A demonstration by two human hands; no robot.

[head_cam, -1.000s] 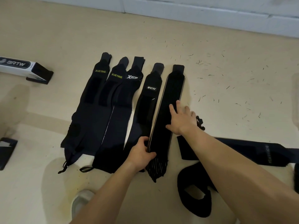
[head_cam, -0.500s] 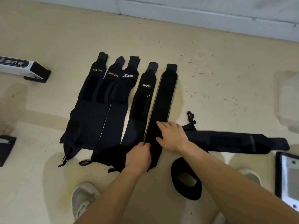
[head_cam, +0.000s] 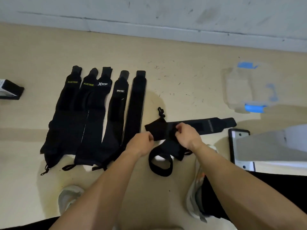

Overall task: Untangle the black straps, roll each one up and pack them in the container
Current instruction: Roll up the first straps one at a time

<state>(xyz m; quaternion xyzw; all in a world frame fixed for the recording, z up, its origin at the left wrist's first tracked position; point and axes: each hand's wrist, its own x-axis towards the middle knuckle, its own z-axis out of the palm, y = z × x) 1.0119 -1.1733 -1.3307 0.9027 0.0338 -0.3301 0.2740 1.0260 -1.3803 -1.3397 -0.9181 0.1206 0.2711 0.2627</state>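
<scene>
Head: left hand [head_cam: 140, 144], right hand [head_cam: 186, 136], seemingly around crosswise strap [head_cam: 216, 125].

The floor [head_cam: 182, 75] is smooth and beige, with small dark specks [head_cam: 167, 92] scattered over its far part. Along its far edge runs a pale grey skirting [head_cam: 166, 33], and above that stands a grey-white wall [head_cam: 149, 9] marked with scuffs and dark smudges. The light is soft and even, and faint shadows lie on the floor.
</scene>
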